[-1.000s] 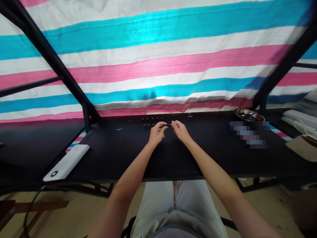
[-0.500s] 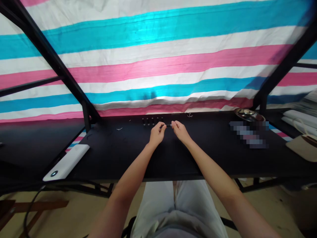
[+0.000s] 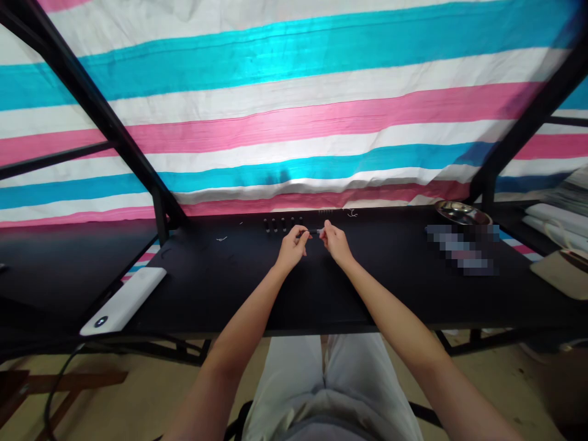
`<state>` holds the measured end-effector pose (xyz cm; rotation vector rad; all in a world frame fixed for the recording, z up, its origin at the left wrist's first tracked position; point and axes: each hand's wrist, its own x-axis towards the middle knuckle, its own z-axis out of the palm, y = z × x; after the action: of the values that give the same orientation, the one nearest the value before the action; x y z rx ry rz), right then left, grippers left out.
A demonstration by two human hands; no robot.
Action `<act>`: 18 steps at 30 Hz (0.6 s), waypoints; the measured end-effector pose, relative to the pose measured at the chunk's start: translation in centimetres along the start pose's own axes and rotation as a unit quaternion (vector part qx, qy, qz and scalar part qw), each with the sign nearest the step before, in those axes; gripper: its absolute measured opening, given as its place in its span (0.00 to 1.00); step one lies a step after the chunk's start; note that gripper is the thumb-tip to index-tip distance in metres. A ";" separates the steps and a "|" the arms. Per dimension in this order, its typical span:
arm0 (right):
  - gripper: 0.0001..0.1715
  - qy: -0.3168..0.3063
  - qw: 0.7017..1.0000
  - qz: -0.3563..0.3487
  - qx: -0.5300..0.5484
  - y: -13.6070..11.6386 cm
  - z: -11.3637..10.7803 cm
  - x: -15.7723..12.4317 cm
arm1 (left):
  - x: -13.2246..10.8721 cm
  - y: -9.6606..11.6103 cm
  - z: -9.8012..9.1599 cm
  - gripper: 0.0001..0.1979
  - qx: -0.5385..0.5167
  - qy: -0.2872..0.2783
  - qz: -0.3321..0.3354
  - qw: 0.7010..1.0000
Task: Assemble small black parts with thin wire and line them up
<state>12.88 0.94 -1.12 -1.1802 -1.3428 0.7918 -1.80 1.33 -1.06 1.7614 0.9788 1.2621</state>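
Above the black table (image 3: pixel 220 282), both hands meet at a small dark cylinder (image 3: pixel 314 231) with a light, silvery right end. My left hand (image 3: pixel 293 248) pinches its dark left end between thumb and fingers. My right hand (image 3: pixel 336 242) is closed at the silvery end, which its fingertips partly cover. What kind of part this is, I cannot make out. Just behind my left hand stands a row of several small black cylinders (image 3: pixel 274 225) with light ends. Farther right, near the back edge, a row of tiny pale pieces (image 3: pixel 325 212) lies beside some thin white bits (image 3: pixel 352 213).
A shiny metal bowl (image 3: pixel 463 213) stands at the back right, behind a blurred-out item (image 3: pixel 462 250). A white oblong device (image 3: pixel 124 300) lies at the left edge. Black frame posts (image 3: pixel 92 101) rise on both sides before a striped sheet (image 3: pixel 294 55). A beige bag (image 3: pixel 560 272) is at far right.
My right hand has shifted slightly right along the cylinder, and more of its silvery end shows between the hands. My left hand has hardly moved.
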 end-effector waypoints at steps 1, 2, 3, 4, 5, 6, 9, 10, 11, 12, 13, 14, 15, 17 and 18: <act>0.32 -0.006 1.000 0.023 0.021 0.1 0.1 0.0 | 0.0 0.0 0.0 0.13 -0.005 -0.001 0.002 1.000; 0.34 -0.018 0.998 0.039 0.036 0.3 0.2 0.1 | 0.0 -0.1 0.1 0.13 -0.006 -0.003 0.003 1.000; 0.34 -0.032 0.997 0.048 0.046 0.3 0.2 0.1 | -0.1 -0.1 0.1 0.13 -0.006 -0.006 0.004 1.000; 0.34 -0.043 0.996 0.050 0.053 0.4 0.3 0.1 | -0.1 -0.1 0.2 0.13 -0.005 -0.008 0.004 1.000; 0.34 -0.047 0.996 0.049 0.060 0.4 0.4 0.0 | -0.1 0.0 0.2 0.13 -0.005 -0.009 0.004 1.000; 0.34 -0.046 0.996 0.046 0.067 0.4 0.5 0.0 | -0.2 0.0 0.2 0.13 -0.004 -0.008 0.005 1.000; 0.33 -0.032 0.994 0.039 0.093 0.4 0.8 -0.1 | -0.2 0.2 0.2 0.12 0.002 0.001 0.011 1.000; 0.33 -0.028 0.994 0.036 0.098 0.4 0.8 -0.1 | -0.2 0.2 0.1 0.11 0.009 0.004 0.014 1.000; 0.33 -0.024 0.994 0.031 0.100 0.4 0.8 -0.1 | -0.2 0.3 0.0 0.11 0.017 0.007 0.018 1.000; 0.32 -0.019 0.995 0.025 0.099 0.3 0.9 -0.1 | -0.2 0.4 0.0 0.11 0.028 0.010 0.023 0.999; 0.32 -0.016 0.995 0.018 0.097 0.3 0.9 0.0 | -0.2 0.4 -0.1 0.11 0.040 0.012 0.028 0.999; 0.32 -0.013 0.995 0.013 0.096 0.3 0.9 0.0 | -0.2 0.5 -0.2 0.11 0.053 0.016 0.035 0.998; 0.32 -0.010 0.995 0.009 0.094 0.3 0.8 0.0 | -0.1 0.5 -0.3 0.11 0.065 0.019 0.040 0.997; 0.32 -0.008 0.996 0.003 0.090 0.2 0.8 -0.1 | -0.1 0.5 -0.5 0.11 0.085 0.029 0.048 0.995; 0.32 -0.009 0.996 0.001 0.086 0.1 0.8 -0.1 | -0.1 0.5 -0.5 0.11 0.091 0.032 0.051 0.994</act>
<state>12.11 1.04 -1.41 -1.0417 -1.2609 0.9029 -2.26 1.11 -0.48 1.9420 1.0828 1.3360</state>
